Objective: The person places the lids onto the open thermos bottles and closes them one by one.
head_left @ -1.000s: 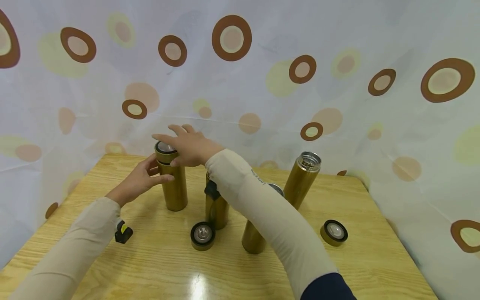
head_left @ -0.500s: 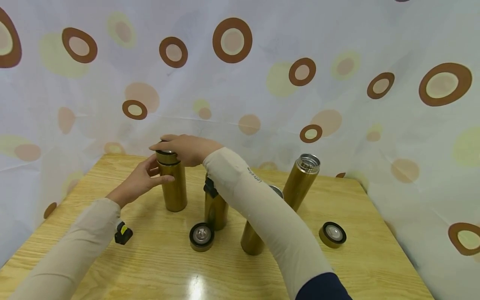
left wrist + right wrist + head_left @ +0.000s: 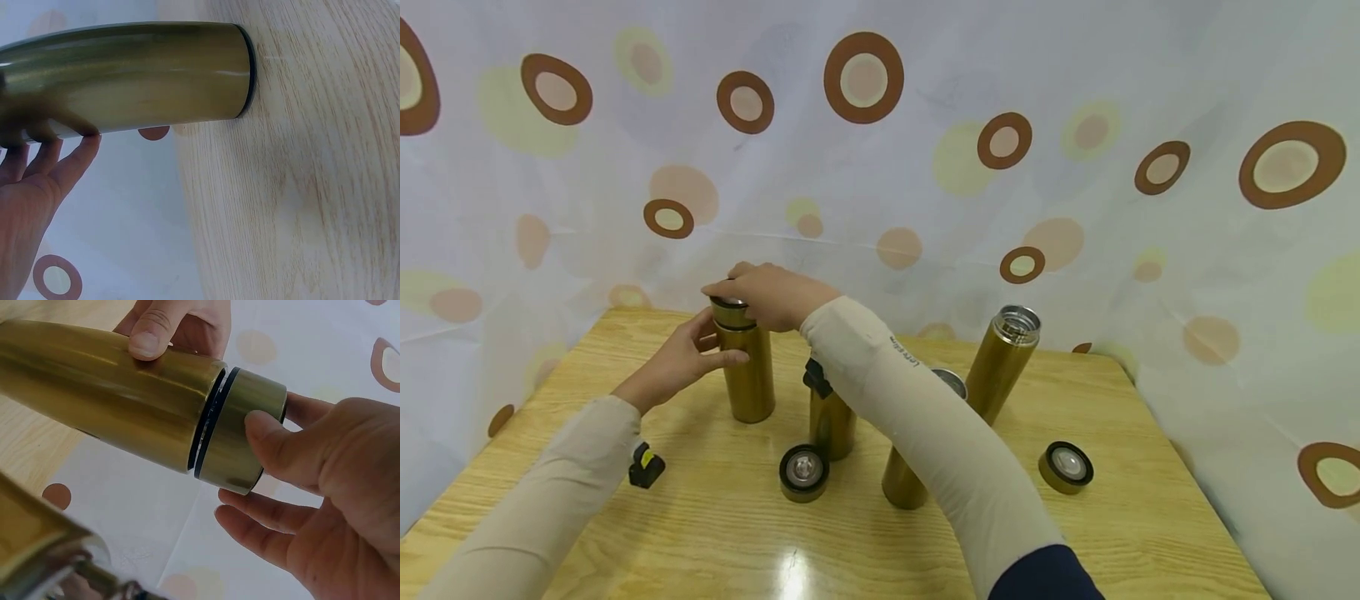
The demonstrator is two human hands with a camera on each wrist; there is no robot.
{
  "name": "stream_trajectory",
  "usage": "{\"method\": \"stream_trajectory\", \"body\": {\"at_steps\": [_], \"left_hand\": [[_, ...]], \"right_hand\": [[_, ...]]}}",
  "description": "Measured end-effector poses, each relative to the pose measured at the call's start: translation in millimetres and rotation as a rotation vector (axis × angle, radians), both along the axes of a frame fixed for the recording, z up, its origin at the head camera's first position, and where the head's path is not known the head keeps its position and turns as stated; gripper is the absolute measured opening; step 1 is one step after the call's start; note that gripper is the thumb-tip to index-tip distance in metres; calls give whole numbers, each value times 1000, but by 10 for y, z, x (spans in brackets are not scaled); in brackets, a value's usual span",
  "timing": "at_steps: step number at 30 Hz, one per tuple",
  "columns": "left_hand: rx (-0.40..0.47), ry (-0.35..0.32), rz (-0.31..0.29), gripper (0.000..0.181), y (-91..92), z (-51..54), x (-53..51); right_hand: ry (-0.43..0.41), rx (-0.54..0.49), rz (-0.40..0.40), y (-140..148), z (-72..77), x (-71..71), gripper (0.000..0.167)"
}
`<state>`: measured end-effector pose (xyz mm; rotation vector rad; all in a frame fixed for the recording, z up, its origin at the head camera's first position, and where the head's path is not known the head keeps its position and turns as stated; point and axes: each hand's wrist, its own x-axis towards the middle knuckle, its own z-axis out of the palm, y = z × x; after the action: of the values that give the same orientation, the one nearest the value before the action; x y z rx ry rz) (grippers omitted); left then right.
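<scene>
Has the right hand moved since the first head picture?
Yes: the right hand has lowered onto the lid it now grips, judged against the patterned backdrop.

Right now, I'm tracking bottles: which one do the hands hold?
The leftmost bottle: left hand grips it, right hand grips its lid; neither holds the other three.

The held flask [image 3: 752, 383] is gold, and so is its lid [image 3: 230, 440], edged in black. The open flask [image 3: 997, 362] is gold with a silver mouth [image 3: 1019, 322]. The tabletop [image 3: 715, 533] is yellowish, wood-grained. The whitish backdrop [image 3: 850, 183] carries brown rings, peach spots and pale yellow patches. The sleeves [image 3: 917, 417] are cream, one meeting navy cloth [image 3: 1045, 577].
</scene>
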<state>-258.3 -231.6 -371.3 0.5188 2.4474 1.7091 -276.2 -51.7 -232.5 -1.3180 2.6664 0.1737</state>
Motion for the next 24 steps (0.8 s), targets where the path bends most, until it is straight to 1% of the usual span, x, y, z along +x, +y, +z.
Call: {"method": "stream_trajectory", "body": {"at_steps": [7,13,20,24], "left_hand": [[0,-11,4,83,0,6,0],[-6,-17,14,83,6,14,5],[5,-15,1,82,-2,7,17],[11,-6,-5,78,-10,-5,8]], "right_hand": [[46,28,-72,-32,-15,31,51],[120,7,-96,-49,-78,34,46],[226,-90,-152,-44,-171,53,50],[301,-159,-160,-35,-217,86,49]]}}
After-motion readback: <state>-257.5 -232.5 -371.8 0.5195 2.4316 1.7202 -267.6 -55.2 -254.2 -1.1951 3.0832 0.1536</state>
